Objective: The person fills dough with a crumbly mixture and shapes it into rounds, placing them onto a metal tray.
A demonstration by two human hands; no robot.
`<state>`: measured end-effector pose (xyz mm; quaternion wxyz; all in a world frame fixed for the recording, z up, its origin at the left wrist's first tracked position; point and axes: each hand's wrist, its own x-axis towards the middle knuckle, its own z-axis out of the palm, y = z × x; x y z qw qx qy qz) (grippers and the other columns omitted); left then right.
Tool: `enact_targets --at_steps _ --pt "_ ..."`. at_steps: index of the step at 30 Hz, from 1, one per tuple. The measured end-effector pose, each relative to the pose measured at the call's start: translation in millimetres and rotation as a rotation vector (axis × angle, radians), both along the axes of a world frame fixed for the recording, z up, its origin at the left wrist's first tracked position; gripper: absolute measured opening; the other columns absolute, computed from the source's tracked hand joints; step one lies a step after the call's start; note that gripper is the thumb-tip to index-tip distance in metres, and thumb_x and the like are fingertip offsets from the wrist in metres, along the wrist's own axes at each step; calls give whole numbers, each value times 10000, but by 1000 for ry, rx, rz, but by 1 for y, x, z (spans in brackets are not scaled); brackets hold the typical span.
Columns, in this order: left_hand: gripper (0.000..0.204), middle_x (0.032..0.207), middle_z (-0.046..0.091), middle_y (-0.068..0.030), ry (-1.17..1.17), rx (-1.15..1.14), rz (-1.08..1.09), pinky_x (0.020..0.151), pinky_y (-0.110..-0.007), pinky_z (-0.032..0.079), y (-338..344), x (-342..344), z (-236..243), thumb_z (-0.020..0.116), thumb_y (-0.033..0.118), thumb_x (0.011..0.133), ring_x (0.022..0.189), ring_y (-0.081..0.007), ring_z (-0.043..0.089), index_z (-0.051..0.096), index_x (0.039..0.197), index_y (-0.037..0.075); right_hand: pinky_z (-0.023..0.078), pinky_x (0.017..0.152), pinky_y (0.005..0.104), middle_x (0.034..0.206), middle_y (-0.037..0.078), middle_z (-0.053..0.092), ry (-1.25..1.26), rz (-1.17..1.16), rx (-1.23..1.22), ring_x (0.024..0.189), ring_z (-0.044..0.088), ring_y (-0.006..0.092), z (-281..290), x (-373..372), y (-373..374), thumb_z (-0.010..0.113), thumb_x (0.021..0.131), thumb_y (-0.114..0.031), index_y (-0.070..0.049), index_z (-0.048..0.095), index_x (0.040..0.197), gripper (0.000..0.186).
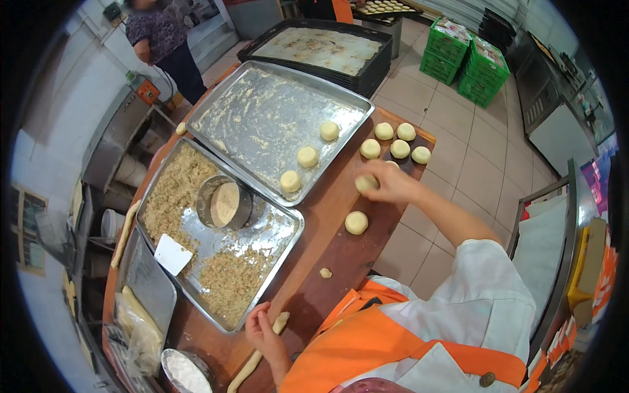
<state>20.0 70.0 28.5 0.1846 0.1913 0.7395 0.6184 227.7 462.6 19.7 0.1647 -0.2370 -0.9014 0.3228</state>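
My right hand [392,184] is closed around a pale dough ball [365,184], just above the wooden table [321,239]. One round dough ball [356,223] sits on the wood nearer to me. Beyond my right hand stands a group of several dough balls [399,149] at the table's right end, one of them partly hidden by the hand. My left hand [263,333] is loosely curled beside the end of a dough rope [249,364], and no object shows in its fingers. A small scrap of dough [325,272] lies between my hands.
A metal tray [262,105] carries three dough balls. Nearer, another tray [265,226] has crumbly filling, a metal pot [239,209] and a white scraper [173,255]. A bowl of white powder [186,371] is at lower left. Stacked black baking trays [373,65] and green crates [481,82] stand beyond; a person [157,39] stands far left.
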Motion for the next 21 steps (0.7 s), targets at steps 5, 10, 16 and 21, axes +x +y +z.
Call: enact_targets --at_steps 5,10,16,21 --pt "184 1031 670 -125 30 -39 -1 908 -312 479 5 -3 3 499 77 1009 979 -186 626 632 1039 -46 488 963 433 1166 211 632 167 -204 287 1096 597 383 16 -47 89 673 788 -113 -109 629 1254 468" --pt "179 1031 673 -123 31 -49 33 907 -311 478 10 -6 6 496 71 1007 979 -183 627 636 1033 -38 499 958 429 1203 222 630 -126 -317 271 1098 618 372 -9 -86 172 662 798 -103 -131 629 1287 490" --pt "179 1034 674 -124 38 -85 55 908 -314 482 6 -9 1 497 70 1008 979 -185 630 637 1035 -37 485 989 422 1224 213 627 -437 -253 286 1155 595 359 -34 -105 198 674 776 -125 -158 633 1293 519" --pt "180 1029 676 -123 12 -74 61 903 -309 491 10 -10 -3 506 75 1010 972 -183 633 640 1040 -41 459 1029 405 1246 173 617 -261 -177 340 1196 562 342 -26 -107 191 673 781 -110 -140 627 1289 511"
